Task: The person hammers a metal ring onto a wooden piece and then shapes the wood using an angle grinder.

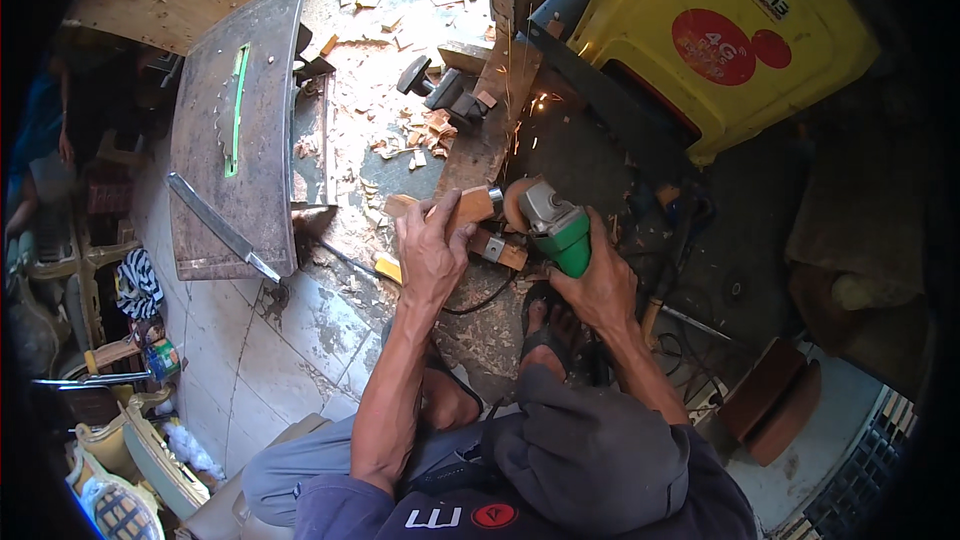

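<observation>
My right hand [605, 285] is wrapped round the green and silver body of an angle grinder [562, 238]. The grinder's brownish disc [515, 205] faces left, and orange sparks [540, 102] fly away beyond it. In my left hand [432, 255] is a wooden piece [474, 206], gripped between thumb and fingers. Its short metal end [495, 194] sits against or very near the disc; the exact contact cannot be made out. Just below lies a wooden block with a metal fitting [497, 249], close to my left fingers and the grinder.
On the left stands a dark metal-topped table [225, 80] with a green-edged slot and a long steel strip [220, 228] on it. A wooden plank [485, 125] runs ahead, beside wood shavings [425, 132]. A yellow plastic seat [640, 30] is far right. Cables lie near my sandalled feet.
</observation>
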